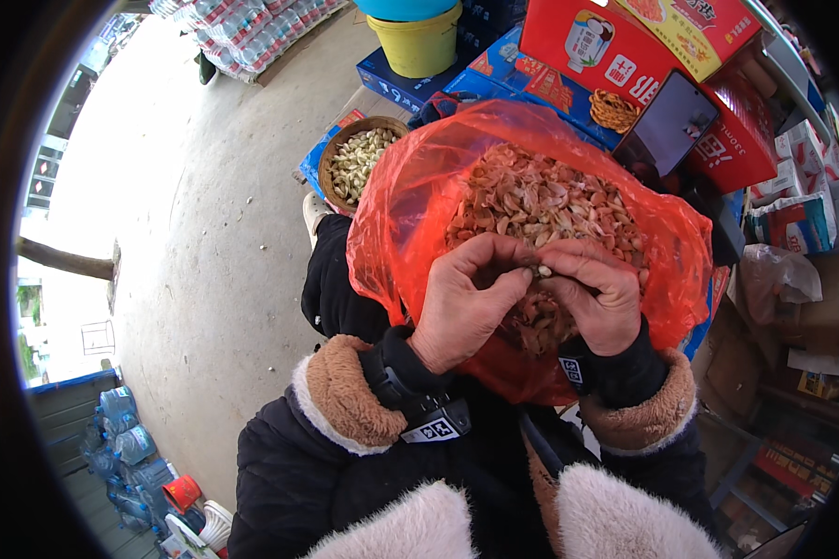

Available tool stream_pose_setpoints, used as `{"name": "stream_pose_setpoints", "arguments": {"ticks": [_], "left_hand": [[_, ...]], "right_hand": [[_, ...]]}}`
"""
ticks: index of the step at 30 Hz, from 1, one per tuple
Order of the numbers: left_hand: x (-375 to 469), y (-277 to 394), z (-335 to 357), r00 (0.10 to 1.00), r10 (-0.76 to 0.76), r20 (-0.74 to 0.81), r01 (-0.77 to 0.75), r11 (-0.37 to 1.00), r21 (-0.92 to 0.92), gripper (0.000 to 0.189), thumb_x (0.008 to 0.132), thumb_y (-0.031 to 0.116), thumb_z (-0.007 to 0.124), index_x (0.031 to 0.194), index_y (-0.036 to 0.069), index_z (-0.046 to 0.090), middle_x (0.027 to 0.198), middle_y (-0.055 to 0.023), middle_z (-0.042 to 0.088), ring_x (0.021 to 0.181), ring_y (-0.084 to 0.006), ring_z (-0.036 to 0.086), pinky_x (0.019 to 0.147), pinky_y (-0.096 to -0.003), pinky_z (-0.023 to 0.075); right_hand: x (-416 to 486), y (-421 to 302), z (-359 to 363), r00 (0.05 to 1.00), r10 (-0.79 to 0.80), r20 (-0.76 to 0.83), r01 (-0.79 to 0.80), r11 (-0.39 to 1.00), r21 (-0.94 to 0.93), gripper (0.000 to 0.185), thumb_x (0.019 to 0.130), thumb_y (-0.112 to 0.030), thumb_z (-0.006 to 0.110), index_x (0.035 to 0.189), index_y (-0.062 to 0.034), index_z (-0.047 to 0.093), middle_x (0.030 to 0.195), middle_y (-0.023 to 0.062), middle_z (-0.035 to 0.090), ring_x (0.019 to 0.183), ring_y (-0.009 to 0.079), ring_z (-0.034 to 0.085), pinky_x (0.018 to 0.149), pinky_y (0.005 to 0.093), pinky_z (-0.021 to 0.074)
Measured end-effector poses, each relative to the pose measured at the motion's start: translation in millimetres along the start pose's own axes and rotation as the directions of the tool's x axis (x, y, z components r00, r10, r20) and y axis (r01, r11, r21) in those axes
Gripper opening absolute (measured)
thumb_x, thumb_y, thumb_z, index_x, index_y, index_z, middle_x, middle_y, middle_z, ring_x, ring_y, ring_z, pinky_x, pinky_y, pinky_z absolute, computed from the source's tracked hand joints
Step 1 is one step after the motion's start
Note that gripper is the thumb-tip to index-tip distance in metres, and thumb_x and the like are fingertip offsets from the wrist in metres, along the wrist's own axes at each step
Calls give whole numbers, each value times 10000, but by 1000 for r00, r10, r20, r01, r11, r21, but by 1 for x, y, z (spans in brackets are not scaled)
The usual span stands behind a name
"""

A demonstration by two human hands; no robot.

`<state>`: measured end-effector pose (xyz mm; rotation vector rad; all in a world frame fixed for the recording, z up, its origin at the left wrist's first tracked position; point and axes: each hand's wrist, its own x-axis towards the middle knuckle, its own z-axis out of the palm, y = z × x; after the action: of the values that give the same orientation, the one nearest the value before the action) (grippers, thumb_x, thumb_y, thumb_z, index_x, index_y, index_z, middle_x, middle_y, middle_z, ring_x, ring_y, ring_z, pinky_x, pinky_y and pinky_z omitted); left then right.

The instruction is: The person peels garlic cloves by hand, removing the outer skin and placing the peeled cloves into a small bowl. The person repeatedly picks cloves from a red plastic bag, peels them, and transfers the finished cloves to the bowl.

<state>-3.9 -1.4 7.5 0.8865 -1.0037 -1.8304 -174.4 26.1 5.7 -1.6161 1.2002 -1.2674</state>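
Observation:
Over a red plastic bag, both my hands meet at the fingertips. My left hand and my right hand pinch a small pale piece between them, perhaps a seed or bulb; its exact kind cannot be told. Under the hands, the open bag holds a heap of loose reddish-brown husks or scales, tinted by the plastic. To the left of the bag stands a round woven basket with pale, whitish-green pieces inside.
Behind the bag are blue cartons, a red carton, a coil of orange-brown cord and a propped phone. A yellow bucket stands farther back. At lower left lie large plastic water bottles; shrink-wrapped bottles are stacked at the top.

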Motion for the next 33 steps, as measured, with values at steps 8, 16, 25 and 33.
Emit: {"name": "stream_pose_setpoints", "arguments": {"ticks": [8,16,25,33], "left_hand": [[-1,-5,-1,997,66,49,-65,998,-20,150,855,-18,542,1000,-5,579,938,-17,607,858,-66,555,770,-211,457],[0,-8,3,998,65,2,-65,998,8,119,862,10,586,978,-20,586,867,-16,612,759,-60,559,665,-201,471],[0,-10,5,997,78,-7,-78,997,-4,144,844,9,628,981,-22,596,854,-23,622,697,-64,577,594,-194,471],[-2,-1,6,985,169,-15,-160,953,257,96,823,-22,629,916,-39,644,844,-43,618,703,-84,598,587,-208,482]], "right_hand": [[1,-4,-3,999,54,7,-54,996,70,200,813,65,615,1005,22,647,971,95,618,876,160,606,782,247,481],[-2,-6,0,988,156,-18,-145,953,267,177,840,65,592,1009,13,600,945,54,604,865,110,587,780,221,481],[-3,-5,-2,990,136,-31,-126,967,222,194,815,75,616,1000,16,618,930,52,624,856,113,600,788,229,490],[0,-1,-2,997,79,-27,-73,982,173,182,787,85,634,956,17,644,939,76,626,871,135,605,786,243,494]]}}
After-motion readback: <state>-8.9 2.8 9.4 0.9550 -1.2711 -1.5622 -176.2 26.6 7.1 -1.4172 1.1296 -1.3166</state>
